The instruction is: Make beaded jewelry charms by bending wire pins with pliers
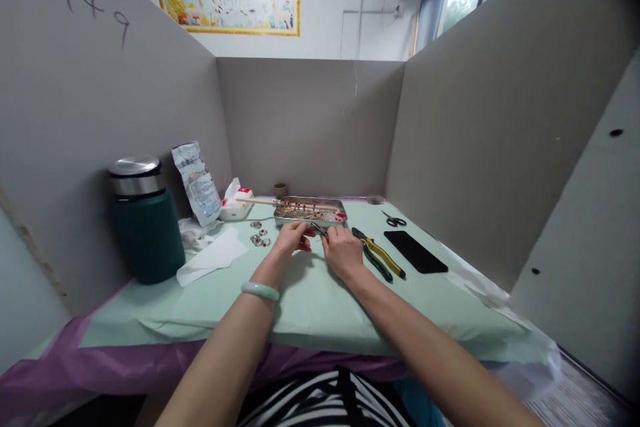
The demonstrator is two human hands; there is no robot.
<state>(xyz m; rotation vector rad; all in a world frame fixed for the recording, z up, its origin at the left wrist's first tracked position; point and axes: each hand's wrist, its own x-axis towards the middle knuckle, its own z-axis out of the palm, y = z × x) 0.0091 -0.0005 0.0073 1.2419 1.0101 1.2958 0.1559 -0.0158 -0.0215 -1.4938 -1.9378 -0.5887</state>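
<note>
At twelve o'clock, the right hand (343,251) clasped a metal tool (319,229); the curled left hand (292,237), contents unclear, risked pinching if that slipped.

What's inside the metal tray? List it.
The metal tray holds red beads and gold-toned bits, too tiny to identify. A pale stick lies across it. What sits beneath the bits is covered; the left hand hides part of the near wall.
</note>
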